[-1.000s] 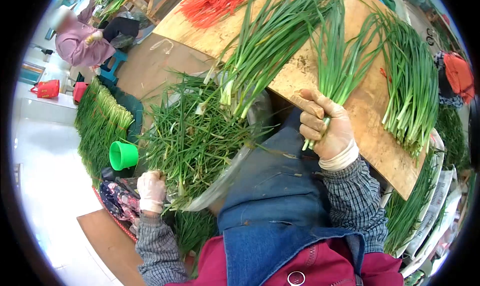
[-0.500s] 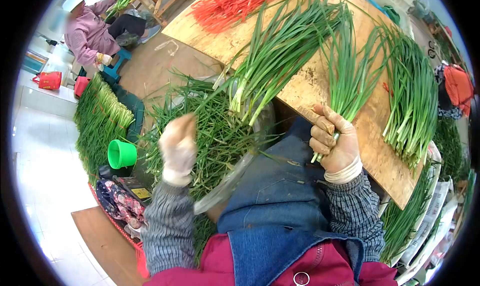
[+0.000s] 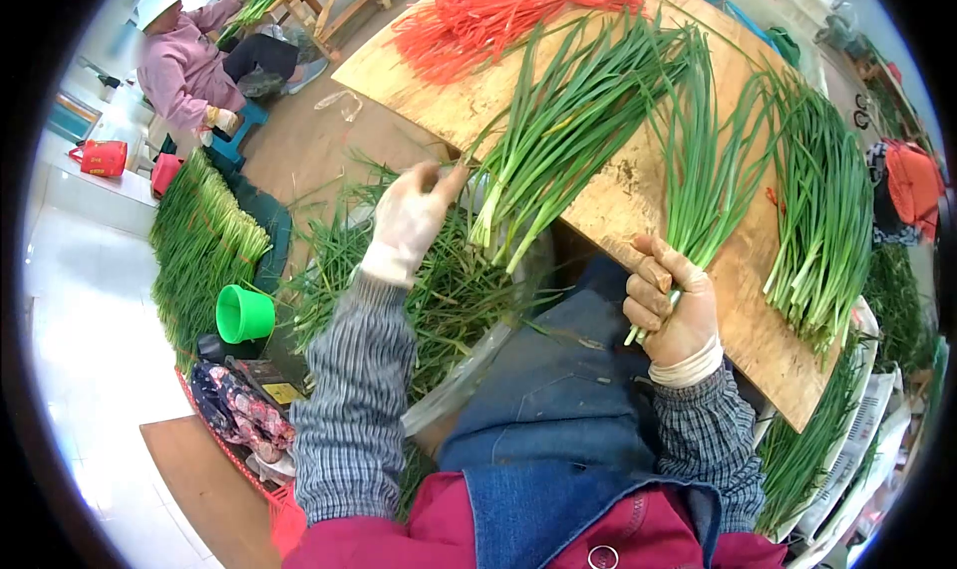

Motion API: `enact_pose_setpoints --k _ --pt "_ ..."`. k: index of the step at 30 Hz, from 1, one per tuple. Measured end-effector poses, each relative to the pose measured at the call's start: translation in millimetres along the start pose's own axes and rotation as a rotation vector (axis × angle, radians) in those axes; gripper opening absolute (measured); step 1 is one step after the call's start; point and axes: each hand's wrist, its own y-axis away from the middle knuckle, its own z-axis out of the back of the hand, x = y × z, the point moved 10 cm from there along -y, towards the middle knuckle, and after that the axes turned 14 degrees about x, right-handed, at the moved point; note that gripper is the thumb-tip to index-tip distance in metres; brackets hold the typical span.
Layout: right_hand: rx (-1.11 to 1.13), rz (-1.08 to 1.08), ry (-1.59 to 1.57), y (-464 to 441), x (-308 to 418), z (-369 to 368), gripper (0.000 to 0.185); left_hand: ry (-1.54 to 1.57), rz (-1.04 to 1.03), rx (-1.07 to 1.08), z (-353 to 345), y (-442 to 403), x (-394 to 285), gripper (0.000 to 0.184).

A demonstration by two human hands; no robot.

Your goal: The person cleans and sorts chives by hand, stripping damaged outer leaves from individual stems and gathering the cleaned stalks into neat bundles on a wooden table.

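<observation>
My right hand (image 3: 670, 305), in a thin pale glove stained brown on the fingers, is closed around the white stem ends of a small bunch of green chives (image 3: 703, 195). Their leaves lie fanned out across the wooden board (image 3: 623, 185). My left hand (image 3: 414, 215), also gloved, is raised just left of a loose heap of chives (image 3: 573, 121) on the board's near edge. Its fingers are partly bent and apart, and I see nothing between them. Farther right on the board lies another thick pile of chives (image 3: 822, 200), stems toward me.
Red ties (image 3: 498, 21) lie at the board's far end. Below my left hand is a plastic bag of leafy scraps (image 3: 439, 310). Stacked chives (image 3: 204, 250) and a green cup (image 3: 245, 313) stand at left. A person (image 3: 189, 66) in a pink top sits beyond.
My left hand has moved up and right from above the scraps to beside the loose heap of chives. My right hand keeps hold of its bunch, nearly still.
</observation>
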Motion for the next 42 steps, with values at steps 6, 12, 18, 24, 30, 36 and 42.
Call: enact_pose_setpoints --k 6,12,18,24,30,36,42 --pt "-0.029 0.001 0.022 -6 0 1 0.021 0.69 -0.01 0.412 -50 -28 -3 0.03" --pt "-0.05 0.02 0.155 -21 2 -15 0.017 0.803 -0.005 0.526 -48 -2 -54 0.02" --pt "-0.077 0.06 0.429 -26 1 -47 0.014 0.867 0.045 0.563 -70 11 -91 0.02" --pt "-0.159 -0.019 0.45 -19 -9 -29 0.015 0.581 0.001 0.494 -81 14 -108 0.016" --pt "-0.095 -0.07 0.355 -12 -5 -25 0.019 -0.047 -0.49 0.102 -48 4 -133 0.017" --pt "0.034 -0.099 0.17 0 0 -17 0.025 -0.253 -0.54 -0.218 0 -17 -148 0.018" --pt "0.063 -0.036 0.033 11 15 -8 0.028 -0.379 -0.582 -0.427 66 -26 -181 0.024"
